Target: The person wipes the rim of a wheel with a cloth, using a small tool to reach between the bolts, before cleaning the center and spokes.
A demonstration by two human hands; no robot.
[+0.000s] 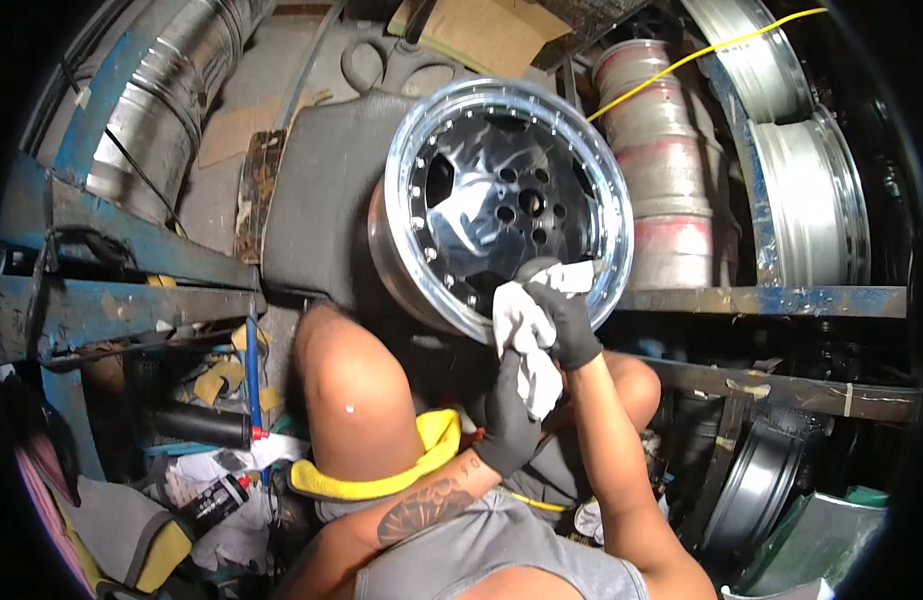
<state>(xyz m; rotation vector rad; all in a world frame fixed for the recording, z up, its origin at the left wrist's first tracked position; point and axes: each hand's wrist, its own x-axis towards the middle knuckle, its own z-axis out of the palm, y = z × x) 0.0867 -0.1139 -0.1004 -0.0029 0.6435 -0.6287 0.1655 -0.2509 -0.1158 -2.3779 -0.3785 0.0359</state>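
A polished wheel rim with a shiny black face, bolt holes and a ring of small rivets stands tilted on a dark padded seat. Both hands wear dark gloves. My right hand is closed on a white cloth at the lower right edge of the rim's face. Lower down, my left hand is closed around the hanging end of the same cloth, in front of the rim's bottom edge. The fingertips are partly hidden by the cloth.
Stacked rims stand behind on the right, with more rims beside them. A blue metal frame is on the left. A yellow towel lies over my thigh. Bottles and rags are at lower left. A yellow cable crosses the upper right.
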